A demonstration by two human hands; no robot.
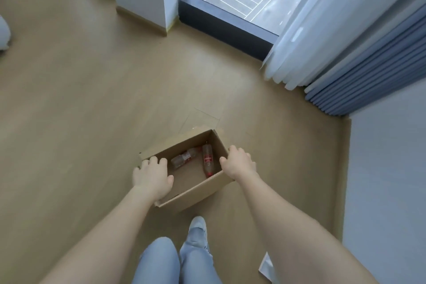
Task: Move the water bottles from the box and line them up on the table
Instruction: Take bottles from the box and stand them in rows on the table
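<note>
1. Clear plastic with red labels, two water bottles lie on their sides on the bottom of the brown cardboard box (198,191).
2. The right bottle (207,159) lies along the box's right wall. Its long axis runs from far wall to near wall, and its red cap points at the near right corner.
3. The left bottle (184,158) lies about mid-box. Its long axis slants from the near left towards the far right, and its neck seems to point at the other bottle's base, almost touching it.
4. The left hand (152,175) grips the box's left wall near the near left corner, fingers curled over the rim and thumb inside.
5. The right hand (238,163) grips the right wall the same way, thumb inside and fingers outside.
6. The box sits on the tan wood-look floor (92,99). No table is in view.
7. Judgement: the unloading has not begun, and the step in hand looks like taking hold of the box to lift or carry it. The next move calls for keeping the box level so the loose bottles do not roll, or for letting go of a wall to reach in.
</note>
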